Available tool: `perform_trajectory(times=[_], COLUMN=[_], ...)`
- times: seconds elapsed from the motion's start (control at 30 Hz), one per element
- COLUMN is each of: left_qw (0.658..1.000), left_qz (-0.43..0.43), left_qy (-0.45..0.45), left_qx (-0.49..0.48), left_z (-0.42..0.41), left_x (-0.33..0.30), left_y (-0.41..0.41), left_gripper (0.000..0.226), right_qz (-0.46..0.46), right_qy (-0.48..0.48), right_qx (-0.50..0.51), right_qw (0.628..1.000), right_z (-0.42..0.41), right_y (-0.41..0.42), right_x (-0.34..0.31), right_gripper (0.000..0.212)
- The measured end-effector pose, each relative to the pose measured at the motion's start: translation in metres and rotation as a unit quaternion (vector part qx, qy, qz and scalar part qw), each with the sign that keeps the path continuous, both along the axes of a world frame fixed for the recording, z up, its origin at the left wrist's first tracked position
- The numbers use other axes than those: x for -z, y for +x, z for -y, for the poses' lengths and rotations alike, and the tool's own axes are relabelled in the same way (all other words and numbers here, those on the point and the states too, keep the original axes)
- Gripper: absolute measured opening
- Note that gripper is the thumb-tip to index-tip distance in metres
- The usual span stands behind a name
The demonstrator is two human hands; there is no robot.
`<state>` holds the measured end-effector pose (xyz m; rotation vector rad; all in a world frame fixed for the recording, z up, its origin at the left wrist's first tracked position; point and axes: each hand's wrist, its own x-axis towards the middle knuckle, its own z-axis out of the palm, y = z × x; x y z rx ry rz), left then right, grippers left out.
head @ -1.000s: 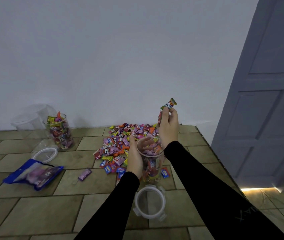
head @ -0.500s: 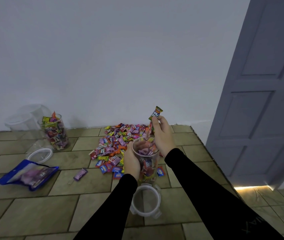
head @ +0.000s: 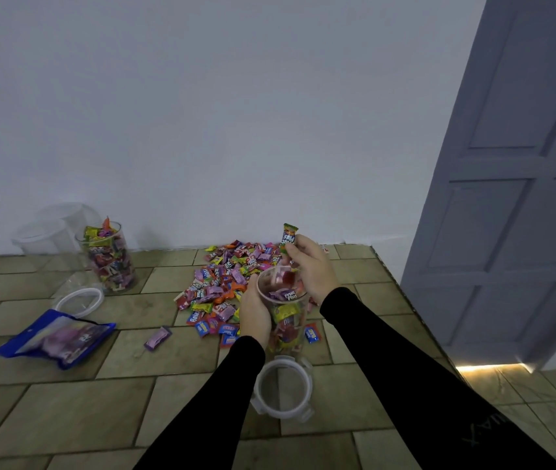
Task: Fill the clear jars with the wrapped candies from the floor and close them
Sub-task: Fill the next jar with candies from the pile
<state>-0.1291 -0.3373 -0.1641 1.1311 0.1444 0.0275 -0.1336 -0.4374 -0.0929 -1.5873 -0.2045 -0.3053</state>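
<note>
My left hand (head: pixel 255 312) grips the side of a clear jar (head: pixel 285 320) that is mostly full of wrapped candies. My right hand (head: pixel 310 266) is just over the jar's far rim and pinches a wrapped candy (head: pixel 289 235) upright between its fingertips. Behind the jar, a colourful pile of wrapped candies (head: pixel 225 283) spreads over the tiled floor to the wall. The jar's clear lid (head: pixel 283 388) lies on the floor in front of it, between my forearms. A second clear jar (head: pixel 109 257), full of candies and open, stands at the left.
Empty clear containers (head: pixel 49 228) sit by the wall behind the full jar, with a white-rimmed lid (head: pixel 80 300) in front of it. A blue candy bag (head: pixel 56 337) and one stray purple candy (head: pixel 157 338) lie on the tiles. A grey door (head: pixel 514 184) stands at the right.
My right hand has come down and leftward with the candy, from high above the jar to just over its rim. My left hand keeps its grip on the jar.
</note>
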Motion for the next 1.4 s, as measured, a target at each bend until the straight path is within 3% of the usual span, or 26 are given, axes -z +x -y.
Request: perform_trajectory(times=[0.3, 0.4, 0.57, 0.67, 0.73, 0.77, 0.8, 0.87, 0.93, 1.03, 1.2, 1.33, 1.4], left_qw=[0.999, 0.999, 0.998, 0.989, 0.963, 0.930, 0.879, 0.761, 0.696, 0.634, 0.606, 0.627, 0.615], left_qz=[0.002, 0.003, -0.007, 0.028, 0.061, 0.081, 0.092, 0.070, 0.027, 0.025, 0.043, 0.009, 0.019], left_qy=[0.033, 0.034, 0.035, 0.143, 0.262, 0.356, 0.465, 0.645, 0.717, 0.768, 0.783, 0.766, 0.777], left_qx=[0.014, 0.015, 0.046, 0.020, -0.021, -0.042, -0.051, -0.025, 0.025, 0.088, 0.132, 0.144, 0.132], left_z=[0.000, -0.001, -0.008, -0.020, -0.032, -0.040, -0.048, -0.059, -0.065, -0.067, -0.073, -0.074, -0.072], left_x=[-0.008, -0.008, -0.003, -0.004, -0.002, 0.003, 0.008, 0.021, 0.031, 0.042, 0.045, 0.045, 0.046], left_y=[-0.007, -0.007, -0.006, -0.010, -0.013, -0.010, -0.008, -0.007, -0.009, -0.012, -0.004, 0.013, 0.021], left_gripper=[0.052, 0.052, 0.056, 0.052, 0.036, 0.025, 0.021, 0.034, 0.051, 0.062, 0.064, 0.061, 0.057], right_qz=[0.122, 0.122, 0.073, -0.019, -0.097, -0.124, -0.136, -0.135, -0.129, -0.109, -0.141, -0.156, -0.166], right_qy=[-0.221, -0.194, -0.029, -0.051, -0.113, -0.165, -0.232, -0.393, -0.523, -0.602, -0.626, -0.639, -0.630], right_qx=[-0.013, -0.014, 0.067, 0.132, 0.126, 0.120, 0.119, 0.119, 0.113, 0.089, 0.023, -0.003, -0.017], right_qw=[0.967, 0.973, 0.995, 0.990, 0.981, 0.971, 0.956, 0.902, 0.835, 0.786, 0.767, 0.754, 0.759], right_z=[0.008, 0.012, 0.020, 0.033, 0.041, 0.044, 0.047, 0.049, 0.047, 0.041, 0.038, 0.034, 0.033], right_y=[-0.006, -0.006, -0.003, 0.005, 0.008, 0.010, 0.010, 0.009, 0.007, 0.007, 0.018, 0.027, 0.038], right_x=[0.002, 0.004, 0.010, 0.028, 0.048, 0.060, 0.069, 0.087, 0.100, 0.114, 0.120, 0.101, 0.104], right_gripper=[0.020, 0.014, 0.014, 0.014, 0.010, 0.008, 0.007, 0.015, 0.031, 0.048, 0.060, 0.067, 0.068])
